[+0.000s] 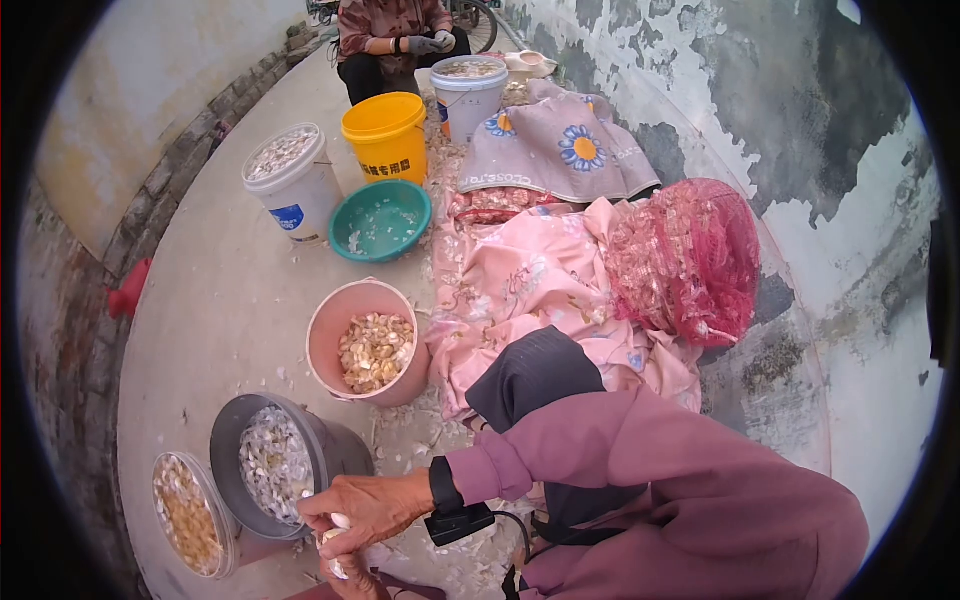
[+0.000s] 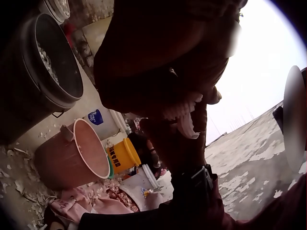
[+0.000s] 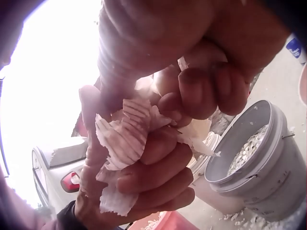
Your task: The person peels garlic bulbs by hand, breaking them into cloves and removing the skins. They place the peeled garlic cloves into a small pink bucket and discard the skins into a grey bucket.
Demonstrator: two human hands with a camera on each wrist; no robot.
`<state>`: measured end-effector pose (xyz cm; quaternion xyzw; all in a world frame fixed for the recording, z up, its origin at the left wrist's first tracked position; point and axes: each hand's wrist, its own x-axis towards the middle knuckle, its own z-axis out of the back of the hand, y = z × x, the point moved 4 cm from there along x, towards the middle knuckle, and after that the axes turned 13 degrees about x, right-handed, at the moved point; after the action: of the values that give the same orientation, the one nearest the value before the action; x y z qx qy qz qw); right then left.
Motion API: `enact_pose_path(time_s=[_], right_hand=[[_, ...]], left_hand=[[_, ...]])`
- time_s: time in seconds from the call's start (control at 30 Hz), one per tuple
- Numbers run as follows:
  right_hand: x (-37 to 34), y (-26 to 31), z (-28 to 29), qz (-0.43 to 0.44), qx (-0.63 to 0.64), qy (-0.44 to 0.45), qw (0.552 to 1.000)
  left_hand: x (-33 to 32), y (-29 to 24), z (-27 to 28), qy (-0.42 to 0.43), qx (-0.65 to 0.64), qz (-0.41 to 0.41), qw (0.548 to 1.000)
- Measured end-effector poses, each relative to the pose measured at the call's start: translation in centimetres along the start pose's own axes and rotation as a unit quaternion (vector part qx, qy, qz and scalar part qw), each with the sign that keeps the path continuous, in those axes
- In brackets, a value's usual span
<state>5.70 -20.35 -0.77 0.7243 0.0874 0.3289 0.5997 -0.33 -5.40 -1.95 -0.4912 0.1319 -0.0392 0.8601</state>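
Both hands are close together at the lower edge of the head view, working on garlic. My right hand (image 1: pixel 375 505), with a black band at its wrist, pinches a white garlic clove (image 1: pixel 340 521) between thumb and fingers. Below it my left hand (image 1: pixel 355 580) has its fingers curled round garlic, partly hidden. In the right wrist view, torn papery skin (image 3: pixel 125 132) hangs from the left fingers (image 3: pixel 160 170), with the right fingers (image 3: pixel 197 93) just above. Beside the hands stands a grey bucket (image 1: pixel 340 455) of whitish pieces.
A tub of yellowish cloves (image 1: pixel 217 490) adjoins the grey bucket. Beyond are a pink bucket (image 1: pixel 322 345) of cloves, a green basin (image 1: pixel 425 225), a yellow bucket (image 1: pixel 390 125) and white buckets. Right lies a red net sack (image 1: pixel 690 250) on pink cloth (image 1: pixel 530 270). Another person (image 1: pixel 385 35) sits behind.
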Motion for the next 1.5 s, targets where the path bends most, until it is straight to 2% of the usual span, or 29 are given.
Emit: enact_pose_path(time_s=[0.07, 0.17, 0.3, 0.37, 0.4, 0.47, 0.5, 0.53, 0.57, 0.63, 0.67, 0.73, 0.77, 0.8, 0.9, 0.97, 1.0, 1.07, 1.1, 1.23, 1.3, 1.33, 1.37, 1.4, 1.47, 1.5], right_hand=[[-0.2, 0.4, -0.1, -0.020, 0.033, -0.042, 0.998], [-0.1, 1.0, 0.0, 0.005, 0.046, -0.061, 0.997], [0.0, 0.3, -0.4, 0.015, 0.062, -0.072, 0.995], [0.0, 0.2, -0.5, 0.045, 0.119, -0.098, 0.987], [0.1, 0.4, -0.4, 0.044, 0.119, -0.097, 0.987], [0.1, 0.5, -0.5, 0.004, 0.116, -0.062, 0.991], [0.1, 0.2, -0.2, 0.003, 0.118, -0.060, 0.991], [-0.1, -1.2, 0.0, -0.079, 0.219, -0.059, 0.971], [-0.4, -2.2, -0.5, -0.164, 0.322, -0.054, 0.931], [0.0, -1.1, -0.2, -0.128, 0.250, -0.029, 0.959], [0.1, -0.9, -0.1, -0.107, 0.222, -0.027, 0.969], [-0.2, -1.3, 0.0, -0.221, 0.300, -0.041, 0.927], [-0.2, -1.9, 0.1, -0.262, 0.326, -0.045, 0.907], [-0.2, -2.0, 0.1, -0.273, 0.370, -0.049, 0.887], [-0.6, -2.4, 0.0, -0.346, 0.452, -0.034, 0.821], [-0.9, -2.8, -0.6, -0.372, 0.518, -0.049, 0.768], [-0.5, -2.6, -0.8, -0.376, 0.516, -0.043, 0.768], [-0.3, -1.9, -0.7, -0.360, 0.472, -0.069, 0.802], [-0.2, -2.2, -0.7, -0.343, 0.473, -0.064, 0.809], [-0.2, -2.6, -0.5, -0.330, 0.483, -0.064, 0.808], [-0.2, -3.0, -0.2, -0.346, 0.405, -0.102, 0.840], [-0.2, -3.2, -0.2, -0.346, 0.406, -0.102, 0.840], [-0.4, -3.4, -0.1, -0.347, 0.373, -0.106, 0.854], [-0.5, -3.6, 0.1, -0.346, 0.340, -0.110, 0.867], [-0.7, -4.0, 0.2, -0.354, 0.318, -0.106, 0.873], [-0.9, -4.2, 0.2, -0.362, 0.295, -0.100, 0.879]], left_hand=[[-0.2, -0.9, -0.2, -0.037, -0.047, -0.002, 0.998], [-0.1, -0.4, -0.3, -0.060, -0.051, -0.005, 0.997], [-0.7, -3.4, -0.5, -0.061, -0.061, 0.030, 0.996], [-0.8, -3.0, -0.5, -0.080, -0.076, 0.102, 0.989], [-0.8, -2.8, -0.4, -0.081, -0.076, 0.103, 0.989], [-1.0, -1.0, -0.3, -0.101, -0.043, 0.204, 0.973], [-0.4, 0.4, -0.3, -0.103, -0.043, 0.207, 0.972], [0.8, 1.5, -0.2, -0.122, -0.035, 0.066, 0.990], [1.0, 2.2, 0.1, -0.142, -0.023, -0.068, 0.987], [0.6, 1.7, 0.0, -0.062, -0.012, -0.089, 0.994], [0.5, 1.0, -0.6, -0.133, -0.008, -0.087, 0.987], [0.6, -0.5, -0.1, -0.069, -0.028, -0.066, 0.995], [1.0, -1.6, -0.5, -0.076, -0.079, -0.102, 0.989], [0.5, -1.4, 0.2, -0.040, -0.061, -0.033, 0.997], [0.7, -0.2, 0.1, -0.059, -0.112, -0.013, 0.992], [1.0, -0.7, 0.3, -0.027, -0.166, -0.023, 0.986], [1.4, -0.3, 0.4, -0.034, -0.168, -0.022, 0.985], [1.7, 0.8, 0.5, -0.124, -0.136, -0.007, 0.983], [1.9, 0.8, 0.5, -0.143, -0.165, -0.006, 0.976], [1.9, 1.7, 1.0, -0.133, -0.164, 0.027, 0.977], [2.0, 1.9, 0.8, -0.140, -0.073, 0.008, 0.987], [2.0, 2.0, 0.7, -0.143, -0.028, -0.002, 0.989], [2.1, 1.9, 0.5, -0.162, -0.032, -0.041, 0.985], [2.2, 2.0, 0.4, -0.160, -0.033, -0.039, 0.986], [2.3, 1.4, 0.6, -0.193, -0.003, -0.117, 0.974], [2.3, 1.3, 0.6, -0.191, -0.004, -0.115, 0.975]])
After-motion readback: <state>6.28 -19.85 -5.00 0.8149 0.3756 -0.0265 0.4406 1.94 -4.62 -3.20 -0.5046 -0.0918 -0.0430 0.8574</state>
